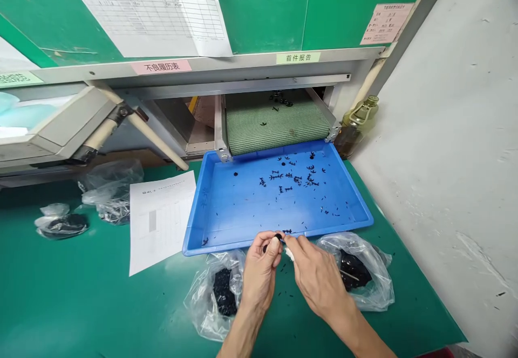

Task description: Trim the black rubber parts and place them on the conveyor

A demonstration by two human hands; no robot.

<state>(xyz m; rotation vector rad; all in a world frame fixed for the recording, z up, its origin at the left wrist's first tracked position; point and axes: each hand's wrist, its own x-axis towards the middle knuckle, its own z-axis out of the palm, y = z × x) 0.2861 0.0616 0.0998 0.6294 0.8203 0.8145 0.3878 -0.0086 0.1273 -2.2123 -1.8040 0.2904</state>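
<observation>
My left hand point(261, 271) pinches a small round black part point(278, 236), its axis unclear; my right hand point(319, 277) holds a white cloth wad point(289, 253) just beside it, at a shallow blue plastic tray point(195, 233) of scattered black moulded pieces point(287, 177).

My left hand point(259, 271) has a clear plastic bag point(208, 304) of black parts just beside it, and my right hand point(318, 277) has a second bag point(362, 271) on its other side. The blue tray's point(243, 248) front rim stands directly ahead, blocking any low forward pass. The green surface point(93, 304) gives open room left of the first bag, short of a paper sheet point(159, 223).
</observation>
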